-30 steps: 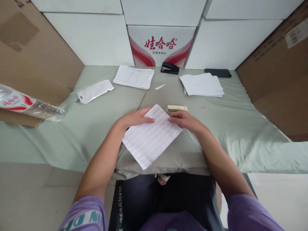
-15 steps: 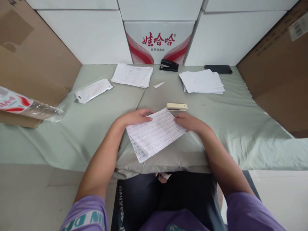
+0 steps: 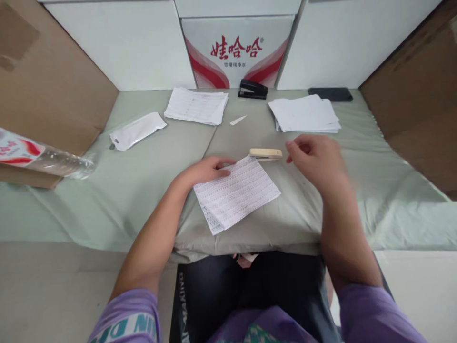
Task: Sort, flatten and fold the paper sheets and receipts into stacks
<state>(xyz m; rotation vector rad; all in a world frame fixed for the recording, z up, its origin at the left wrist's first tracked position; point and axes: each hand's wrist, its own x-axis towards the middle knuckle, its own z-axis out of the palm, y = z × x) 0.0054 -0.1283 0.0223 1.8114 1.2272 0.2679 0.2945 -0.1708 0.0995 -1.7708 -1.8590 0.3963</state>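
Two or more overlapping sheets of printed paper (image 3: 237, 195) lie slanted at the front of the cloth-covered table, their lower left corners fanned apart. My left hand (image 3: 210, 170) grips their upper left edge, the thumb on top. To the right of the sheets, my right hand (image 3: 314, 157) is raised, its fingers loosely bent and apart with nothing visible in them. A cream stapler (image 3: 266, 153) lies between the sheets' top corner and my right fingertips, apart from the hand.
Behind are a printed stack (image 3: 196, 105), a black stapler (image 3: 253, 89), a paper scrap (image 3: 238, 120), a blank-faced stack (image 3: 303, 114) and a dark phone-like slab (image 3: 330, 94). A white packet (image 3: 138, 131) and a water bottle (image 3: 46, 155) lie left. Cartons (image 3: 237, 52) border the back.
My right hand has let go of the sheets and moved up and right, past the cream stapler. The left hand stays on the sheets, which have shifted slightly right.
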